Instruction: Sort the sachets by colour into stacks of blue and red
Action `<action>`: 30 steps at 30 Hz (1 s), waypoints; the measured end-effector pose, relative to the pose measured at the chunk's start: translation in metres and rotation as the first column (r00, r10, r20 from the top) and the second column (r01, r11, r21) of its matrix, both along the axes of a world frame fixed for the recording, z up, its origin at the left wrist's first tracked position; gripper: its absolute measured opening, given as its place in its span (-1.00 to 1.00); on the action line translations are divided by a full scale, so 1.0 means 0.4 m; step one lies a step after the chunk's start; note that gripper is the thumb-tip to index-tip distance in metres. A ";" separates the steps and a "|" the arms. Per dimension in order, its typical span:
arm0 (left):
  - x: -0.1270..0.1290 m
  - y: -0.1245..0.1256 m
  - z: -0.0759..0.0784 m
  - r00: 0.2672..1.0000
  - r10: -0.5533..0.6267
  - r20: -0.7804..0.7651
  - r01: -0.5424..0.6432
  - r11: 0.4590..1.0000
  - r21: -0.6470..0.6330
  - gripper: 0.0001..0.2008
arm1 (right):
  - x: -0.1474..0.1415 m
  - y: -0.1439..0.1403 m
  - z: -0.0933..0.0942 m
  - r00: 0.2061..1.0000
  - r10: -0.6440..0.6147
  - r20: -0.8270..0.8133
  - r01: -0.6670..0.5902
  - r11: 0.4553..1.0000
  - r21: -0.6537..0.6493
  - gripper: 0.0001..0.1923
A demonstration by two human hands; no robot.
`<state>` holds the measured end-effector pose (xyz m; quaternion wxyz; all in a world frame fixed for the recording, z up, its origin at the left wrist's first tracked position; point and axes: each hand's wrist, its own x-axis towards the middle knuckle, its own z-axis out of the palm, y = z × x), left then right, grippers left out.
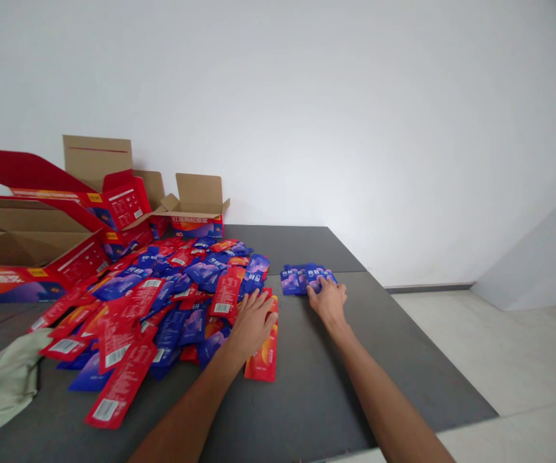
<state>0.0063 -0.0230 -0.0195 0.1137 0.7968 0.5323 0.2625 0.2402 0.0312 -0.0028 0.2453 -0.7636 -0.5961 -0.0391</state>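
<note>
A big loose pile of red and blue sachets (162,302) covers the left half of a dark grey table (307,386). My left hand (253,321) lies flat, fingers spread, on the pile's right edge, on a red sachet (264,360). A small separate group of blue sachets (302,278) sits to the right of the pile. The fingertips of my right hand (329,301) rest on that group's near edge. Whether either hand actually grips a sachet is not visible.
Several open red-and-cardboard boxes (114,206) stand at the back left, against a white wall. A pale green cloth (2,386) lies at the table's near left corner. The table's right edge (427,341) drops to a light tiled floor.
</note>
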 end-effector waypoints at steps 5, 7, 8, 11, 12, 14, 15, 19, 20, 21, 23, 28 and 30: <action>0.005 0.014 -0.013 0.999 0.044 0.003 -0.044 0.999 0.013 -0.60 | 0.054 0.036 0.004 0.998 -0.059 0.003 0.059 0.994 -0.094 -0.51; 0.011 0.022 -0.017 0.999 0.050 -0.004 -0.050 0.998 0.031 -0.61 | 0.070 0.051 0.008 0.998 -0.070 0.000 0.070 0.990 -0.126 -0.50; 0.015 0.026 -0.019 0.999 0.052 -0.013 -0.052 0.998 0.041 -0.61 | 0.077 0.059 0.009 0.997 -0.073 -0.002 0.072 0.988 -0.140 -0.50; 0.029 0.041 -0.024 0.997 0.051 -0.050 -0.048 0.997 0.060 -0.61 | 0.094 0.082 0.009 0.997 -0.081 -0.012 0.077 0.981 -0.177 -0.50; 0.033 0.047 -0.025 0.997 0.051 -0.060 -0.048 0.997 0.063 -0.61 | 0.098 0.089 0.008 0.996 -0.083 -0.015 0.078 0.979 -0.189 -0.50; 0.040 0.060 -0.025 0.996 0.051 -0.074 -0.045 0.996 0.071 -0.60 | 0.104 0.099 0.004 0.996 -0.087 -0.019 0.081 0.976 -0.203 -0.49; 0.042 0.067 -0.024 0.995 0.051 -0.080 -0.045 0.996 0.075 -0.60 | 0.107 0.102 0.001 0.996 -0.087 -0.020 0.081 0.975 -0.208 -0.49; 0.052 0.099 -0.011 0.994 0.046 -0.100 -0.037 0.995 0.088 -0.64 | 0.119 0.110 -0.011 0.997 -0.080 -0.021 0.073 0.971 -0.230 -0.47; 0.055 0.108 -0.007 0.995 0.041 -0.094 -0.032 0.995 0.095 -0.66 | 0.122 0.110 -0.014 0.997 -0.075 -0.022 0.068 0.970 -0.234 -0.47; 0.057 0.117 -0.003 0.996 0.037 -0.086 -0.027 0.994 0.105 -0.68 | 0.124 0.110 -0.016 0.997 -0.069 -0.021 0.063 0.970 -0.234 -0.47; 0.061 0.136 0.002 0.997 0.028 -0.074 -0.018 0.991 0.132 -0.71 | 0.125 0.109 -0.019 0.998 -0.063 -0.011 0.058 0.973 -0.223 -0.48; 0.054 0.194 0.010 0.985 0.129 -0.114 -0.107 0.978 0.178 -0.70 | 0.086 0.095 -0.010 0.997 -0.053 0.047 0.057 0.995 -0.078 -0.51; 0.046 0.219 0.017 0.965 0.227 -0.134 -0.199 0.960 0.195 -0.64 | 0.048 0.083 0.002 0.999 0.016 0.035 -0.015 1.000 -0.019 -0.55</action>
